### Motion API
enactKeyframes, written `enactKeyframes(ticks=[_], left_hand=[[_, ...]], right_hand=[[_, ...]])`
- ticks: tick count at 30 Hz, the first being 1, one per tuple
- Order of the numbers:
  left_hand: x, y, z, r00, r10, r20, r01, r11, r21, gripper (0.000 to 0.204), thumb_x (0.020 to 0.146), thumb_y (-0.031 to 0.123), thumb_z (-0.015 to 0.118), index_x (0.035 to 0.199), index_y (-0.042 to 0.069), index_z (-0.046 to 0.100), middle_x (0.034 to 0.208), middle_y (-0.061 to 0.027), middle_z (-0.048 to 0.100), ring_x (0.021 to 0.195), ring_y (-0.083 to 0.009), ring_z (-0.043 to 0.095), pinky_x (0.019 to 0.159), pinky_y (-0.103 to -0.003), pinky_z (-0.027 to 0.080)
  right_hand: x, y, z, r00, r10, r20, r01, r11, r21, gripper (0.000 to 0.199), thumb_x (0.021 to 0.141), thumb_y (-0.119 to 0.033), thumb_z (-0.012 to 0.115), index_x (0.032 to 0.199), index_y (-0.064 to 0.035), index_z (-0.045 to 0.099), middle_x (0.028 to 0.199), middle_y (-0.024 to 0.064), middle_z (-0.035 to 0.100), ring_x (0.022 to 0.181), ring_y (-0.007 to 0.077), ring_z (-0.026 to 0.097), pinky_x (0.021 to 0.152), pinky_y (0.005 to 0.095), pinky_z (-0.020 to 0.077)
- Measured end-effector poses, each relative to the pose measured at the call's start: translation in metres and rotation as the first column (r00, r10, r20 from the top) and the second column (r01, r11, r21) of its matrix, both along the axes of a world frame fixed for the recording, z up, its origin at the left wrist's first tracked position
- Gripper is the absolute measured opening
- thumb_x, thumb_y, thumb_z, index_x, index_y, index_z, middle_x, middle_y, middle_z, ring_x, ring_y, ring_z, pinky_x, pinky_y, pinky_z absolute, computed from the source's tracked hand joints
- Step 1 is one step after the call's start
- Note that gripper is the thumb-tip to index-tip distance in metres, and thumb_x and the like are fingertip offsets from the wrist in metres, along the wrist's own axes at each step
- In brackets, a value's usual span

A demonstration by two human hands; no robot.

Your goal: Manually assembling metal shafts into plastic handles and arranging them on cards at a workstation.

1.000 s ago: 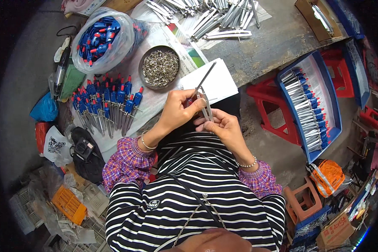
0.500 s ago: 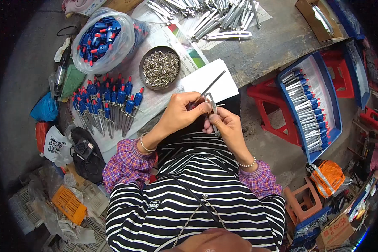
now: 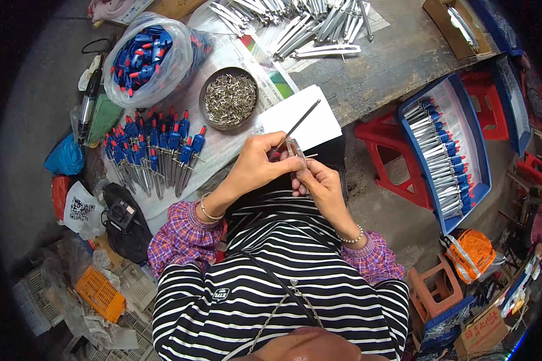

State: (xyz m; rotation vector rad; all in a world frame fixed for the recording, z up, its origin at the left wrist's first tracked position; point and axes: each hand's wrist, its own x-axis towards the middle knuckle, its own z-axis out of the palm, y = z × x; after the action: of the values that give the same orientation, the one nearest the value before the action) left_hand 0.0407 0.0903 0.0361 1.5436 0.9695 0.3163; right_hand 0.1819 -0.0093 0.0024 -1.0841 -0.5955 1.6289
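Left hand point(image 3: 259, 161) and right hand point(image 3: 325, 185) pinch slim silver metal piece point(image 3: 290, 147). Less shows between hands than 1 s ago; mostly finger-covered.

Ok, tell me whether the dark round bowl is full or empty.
Far from empty: small metal pieces hide the bottom of the bowl; exactly how deep, I cannot tell.

From my end I see a small assembly workshop: loose metal strips point(image 3: 337, 27) on the worn workbench point(image 3: 397, 60) at far, a bowl point(image 3: 218, 124) of metal pins point(image 3: 230, 99) left, a tray point(image 3: 476, 144) of matching pieces point(image 3: 445, 159) right.
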Motion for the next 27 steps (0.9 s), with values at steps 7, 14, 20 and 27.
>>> enactKeyframes(ticks=[7,14,20,27], left_hand=[[-0.002,0.002,0.000,0.999,0.021,0.026,-0.020,1.000,-0.013,0.013,0.080,0.012,0.068,0.081,0.001,0.063,0.065,0.0060,0.054,0.059,-0.0002,0.043,0.051,-0.017,0.034],[0.000,0.002,0.000,1.000,-0.015,0.000,0.015,0.999,-0.034,0.015,0.082,0.014,0.067,0.081,0.000,0.063,0.065,0.0061,0.054,0.058,0.0000,0.043,0.050,-0.017,0.034],[-0.001,0.001,0.000,1.000,-0.001,-0.013,0.000,0.999,-0.038,0.014,0.080,0.013,0.069,0.080,0.000,0.063,0.064,0.0067,0.054,0.058,0.0000,0.043,0.051,-0.017,0.034],[0.001,0.009,0.017,0.965,0.167,0.204,-0.163,0.986,-0.040,0.021,0.081,0.002,0.060,0.101,0.002,0.053,0.078,0.0015,0.050,0.063,-0.0042,0.045,0.059,-0.017,0.038]], right_hand=[[0.003,0.002,0.000,1.000,0.006,-0.001,-0.006,1.000,0.000,0.020,0.093,-0.015,0.051,0.090,0.0028,0.059,0.067,0.0010,0.056,0.057,0.0042,0.049,0.054,0.0194,0.0459],[0.000,-0.002,-0.001,0.999,-0.014,0.045,0.013,1.000,0.013,0.018,0.092,-0.014,0.052,0.087,0.0023,0.058,0.067,0.0021,0.057,0.057,0.0046,0.050,0.054,0.0199,0.0464],[0.000,-0.001,0.000,1.000,-0.024,-0.005,0.024,1.000,-0.016,0.019,0.092,-0.014,0.052,0.089,0.0027,0.059,0.067,0.0022,0.057,0.057,0.0046,0.050,0.054,0.0199,0.0462],[0.012,0.004,0.005,0.984,-0.018,0.179,0.021,1.000,-0.014,0.018,0.091,-0.014,0.053,0.086,0.0024,0.059,0.064,0.0041,0.056,0.054,0.0075,0.051,0.052,0.0221,0.0453]])
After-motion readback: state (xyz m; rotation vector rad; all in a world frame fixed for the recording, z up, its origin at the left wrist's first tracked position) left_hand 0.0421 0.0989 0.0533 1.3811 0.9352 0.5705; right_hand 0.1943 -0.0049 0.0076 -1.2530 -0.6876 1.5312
